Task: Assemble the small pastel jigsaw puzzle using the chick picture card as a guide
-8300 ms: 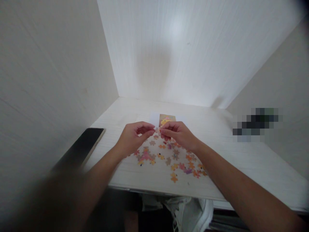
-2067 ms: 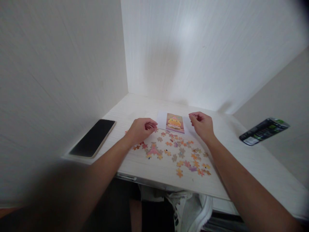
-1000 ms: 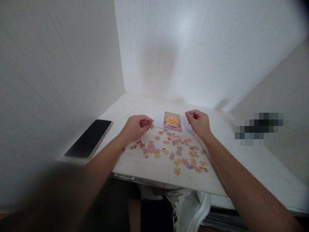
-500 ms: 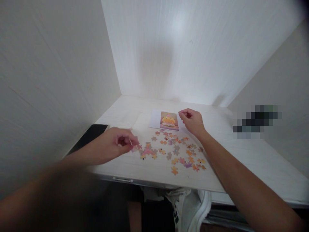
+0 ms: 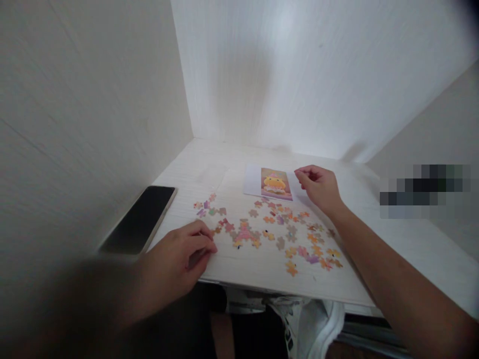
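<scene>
Several small orange, pink and purple puzzle pieces (image 5: 284, 234) lie scattered over the white table (image 5: 377, 239). A picture card (image 5: 276, 183) showing a yellow figure lies flat behind them. My left hand (image 5: 179, 259) rests on the table near the front edge, fingers curled down, its tips beside the leftmost pieces. My right hand (image 5: 319, 187) hovers just right of the card with thumb and fingers pinched together; nothing shows between them. A small separate group of pieces (image 5: 207, 205) lies to the left of the main scatter.
A dark phone (image 5: 140, 219) lies face up at the table's left edge, against the left wall. White walls close in the table on the left, back and right. A blurred dark object (image 5: 422, 192) is at the right. A white shoe (image 5: 310, 324) shows below the table edge.
My left hand has drawn back from beside the card to the table's front edge. My right hand has stayed pinched beside the card. The camera has shifted a little.
</scene>
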Demonstrator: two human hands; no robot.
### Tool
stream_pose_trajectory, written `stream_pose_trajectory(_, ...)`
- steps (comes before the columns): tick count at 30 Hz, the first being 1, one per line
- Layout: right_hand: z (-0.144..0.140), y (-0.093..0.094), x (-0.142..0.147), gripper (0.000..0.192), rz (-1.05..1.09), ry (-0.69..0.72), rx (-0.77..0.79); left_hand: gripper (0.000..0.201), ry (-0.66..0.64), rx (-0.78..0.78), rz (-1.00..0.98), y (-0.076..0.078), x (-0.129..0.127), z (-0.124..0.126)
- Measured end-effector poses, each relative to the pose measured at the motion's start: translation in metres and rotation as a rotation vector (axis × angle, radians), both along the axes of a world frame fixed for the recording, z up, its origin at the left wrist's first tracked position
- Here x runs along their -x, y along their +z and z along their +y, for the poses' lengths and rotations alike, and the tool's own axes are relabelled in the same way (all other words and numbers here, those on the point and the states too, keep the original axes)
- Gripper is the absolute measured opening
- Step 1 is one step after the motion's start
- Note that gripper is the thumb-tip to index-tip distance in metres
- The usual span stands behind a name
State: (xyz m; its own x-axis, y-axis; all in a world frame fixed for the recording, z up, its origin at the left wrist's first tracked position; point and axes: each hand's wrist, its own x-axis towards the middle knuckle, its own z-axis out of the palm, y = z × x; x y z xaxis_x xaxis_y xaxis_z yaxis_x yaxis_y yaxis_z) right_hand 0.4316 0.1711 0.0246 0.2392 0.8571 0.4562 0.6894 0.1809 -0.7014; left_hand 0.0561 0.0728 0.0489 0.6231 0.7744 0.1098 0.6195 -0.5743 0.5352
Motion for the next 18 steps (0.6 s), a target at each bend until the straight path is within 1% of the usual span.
stream_pose_trajectory(6,-0.0034,0.0025,0.0043,0.028,-0.001,0.013,0.014,0.025,-0.041,-0.113,0.067,-0.0059,0.0063,-0.0058)
stream_pose_trajectory(10,-0.0039,0.0027,0.0049,0.027,-0.008,0.013,0.015,0.027,-0.043,-0.143,0.101,-0.0083,0.0078,-0.0056)
stream_pose_trajectory(15,-0.0042,0.0036,0.0055,0.026,0.004,0.014,0.014,0.028,-0.079,-0.176,0.107,-0.0042,0.0067,-0.0049)
stream_pose_trajectory(18,-0.0041,0.0043,0.0059,0.027,-0.002,0.01,0.013,0.027,-0.11,-0.166,0.083,0.0,0.0073,-0.0039)
